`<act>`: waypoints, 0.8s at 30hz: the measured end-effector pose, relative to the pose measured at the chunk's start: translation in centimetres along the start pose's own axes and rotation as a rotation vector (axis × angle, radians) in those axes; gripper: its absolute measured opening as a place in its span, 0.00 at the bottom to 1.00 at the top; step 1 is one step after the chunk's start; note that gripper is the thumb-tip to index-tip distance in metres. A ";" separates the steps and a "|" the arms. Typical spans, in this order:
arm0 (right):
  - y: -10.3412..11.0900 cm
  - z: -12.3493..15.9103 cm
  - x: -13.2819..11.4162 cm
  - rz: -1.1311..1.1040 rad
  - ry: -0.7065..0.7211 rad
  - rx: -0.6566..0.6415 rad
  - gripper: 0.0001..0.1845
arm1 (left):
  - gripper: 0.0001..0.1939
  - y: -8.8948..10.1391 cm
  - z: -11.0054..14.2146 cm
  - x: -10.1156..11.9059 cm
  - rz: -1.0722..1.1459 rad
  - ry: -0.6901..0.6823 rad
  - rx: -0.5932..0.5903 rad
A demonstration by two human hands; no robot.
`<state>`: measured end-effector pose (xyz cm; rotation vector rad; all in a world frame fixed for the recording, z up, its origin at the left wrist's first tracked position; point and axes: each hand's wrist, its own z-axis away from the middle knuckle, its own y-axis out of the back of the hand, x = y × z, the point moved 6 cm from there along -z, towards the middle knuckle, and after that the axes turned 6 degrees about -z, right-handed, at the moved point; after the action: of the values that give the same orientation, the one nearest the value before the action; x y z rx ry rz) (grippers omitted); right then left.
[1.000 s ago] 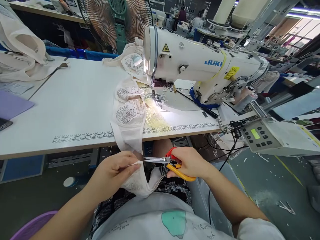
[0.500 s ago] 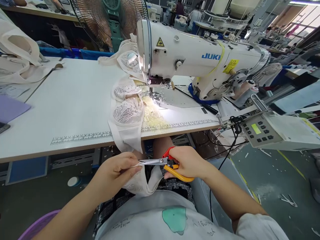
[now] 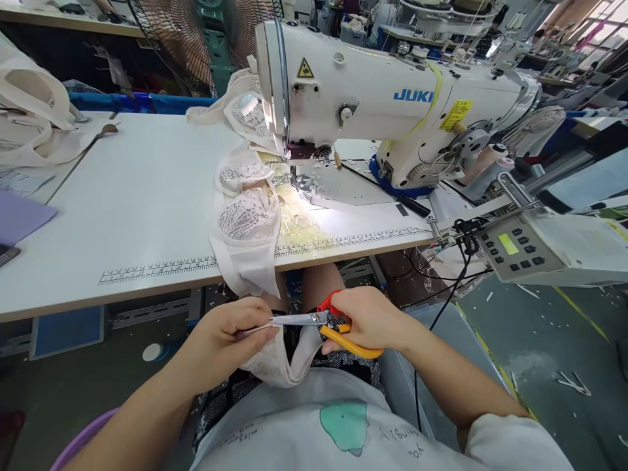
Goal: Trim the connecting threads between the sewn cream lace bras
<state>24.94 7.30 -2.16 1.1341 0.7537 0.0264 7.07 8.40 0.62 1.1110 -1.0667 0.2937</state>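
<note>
My left hand (image 3: 228, 340) is closed in a pinch on the edge of a cream lace bra piece (image 3: 277, 363) that hangs over my lap. My right hand (image 3: 370, 320) grips small thread snips (image 3: 314, 320) with an orange and red handle. The blades point left and reach the fabric edge at my left fingertips. A chain of more lace bra cups (image 3: 245, 216) trails from the table edge up to the needle of the white Juki sewing machine (image 3: 373, 104).
The white sewing table (image 3: 122, 209) has a printed ruler along its front edge. A control panel box (image 3: 520, 252) with a cable sits at the right. A fan (image 3: 196, 39) stands behind the table. Cream fabric (image 3: 29, 118) lies at the far left; a purple basket rim (image 3: 83, 438) shows lower left.
The snips have moved left until the blades meet the fabric edge in my left fingers. The view has tilted slightly downward.
</note>
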 end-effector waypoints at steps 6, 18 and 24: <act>-0.3 0.1 0.2 -0.017 0.016 -0.002 0.30 | 0.14 -0.2 -0.2 0.1 0.010 0.011 -0.025; -1.0 0.2 0.4 -0.170 0.043 -0.073 0.29 | 0.16 -0.7 -0.4 -0.5 0.021 -0.002 -0.080; -1.6 0.0 0.9 -0.277 0.032 -0.045 0.27 | 0.14 -0.4 -0.6 -0.4 0.072 0.054 -0.060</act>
<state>25.04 6.96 -4.01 0.9802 0.9289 -0.1709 7.48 8.85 0.03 1.0075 -1.0627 0.3447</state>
